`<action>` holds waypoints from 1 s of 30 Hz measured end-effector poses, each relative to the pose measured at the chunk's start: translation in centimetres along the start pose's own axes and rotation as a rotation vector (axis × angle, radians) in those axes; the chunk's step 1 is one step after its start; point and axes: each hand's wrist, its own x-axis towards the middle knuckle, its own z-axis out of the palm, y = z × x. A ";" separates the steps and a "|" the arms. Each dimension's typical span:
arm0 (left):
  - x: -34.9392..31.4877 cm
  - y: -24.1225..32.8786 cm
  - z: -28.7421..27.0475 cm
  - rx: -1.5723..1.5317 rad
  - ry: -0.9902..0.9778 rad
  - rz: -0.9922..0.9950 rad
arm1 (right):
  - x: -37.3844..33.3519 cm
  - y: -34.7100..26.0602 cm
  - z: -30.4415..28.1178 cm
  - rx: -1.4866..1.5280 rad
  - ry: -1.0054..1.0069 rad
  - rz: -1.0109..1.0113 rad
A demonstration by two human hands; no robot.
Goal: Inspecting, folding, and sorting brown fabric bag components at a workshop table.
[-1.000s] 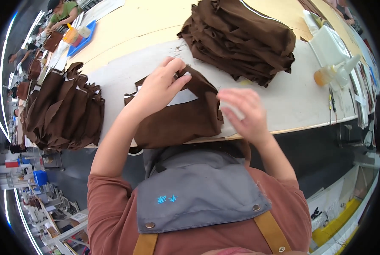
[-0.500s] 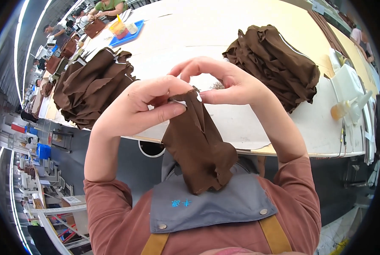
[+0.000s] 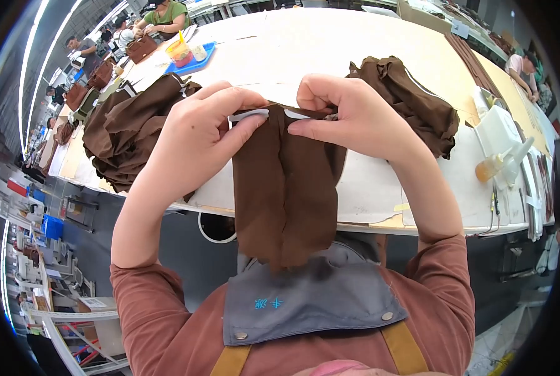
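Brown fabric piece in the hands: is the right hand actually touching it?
Touching. The head view shows the right hand pinching the top edge of the brown fabric piece between thumb and fingers, with no gap.

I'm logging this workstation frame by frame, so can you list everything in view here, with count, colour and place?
Brown fabric piece: one, brown, held up over the table edge by both hands.
White strips: two, white, at the fabric's top edge under the fingers.
Left fabric pile: one, brown, table left.
Right fabric pile: one, brown, table right.
Table: one, pale, long.
Squeeze bottle: one, amber with a clear nozzle, table right.
Blue tray: one, blue, far left, holding an orange container.
Other people: several, far table edges.
Apron bib: one, grey, lower centre.
Left hand: pinching the fabric top.
Right hand: pinching the fabric top.
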 end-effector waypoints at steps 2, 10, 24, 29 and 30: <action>-0.4 0.0 0.2 0.042 0.055 0.031 | -0.4 -1.1 0.2 -0.140 0.043 0.131; -2.1 -1.2 1.0 -0.518 -0.088 -0.223 | -1.8 -0.7 0.6 0.034 0.026 0.007; -2.9 -1.3 2.7 -0.581 -0.126 -0.218 | -2.5 -0.5 2.0 0.084 -0.033 0.022; -3.1 -1.1 2.6 -0.538 -0.113 -0.190 | -2.2 -0.5 2.2 0.127 -0.096 0.138; -3.0 -1.0 2.6 -0.549 -0.106 -0.217 | -2.3 -0.5 2.3 0.127 -0.095 0.141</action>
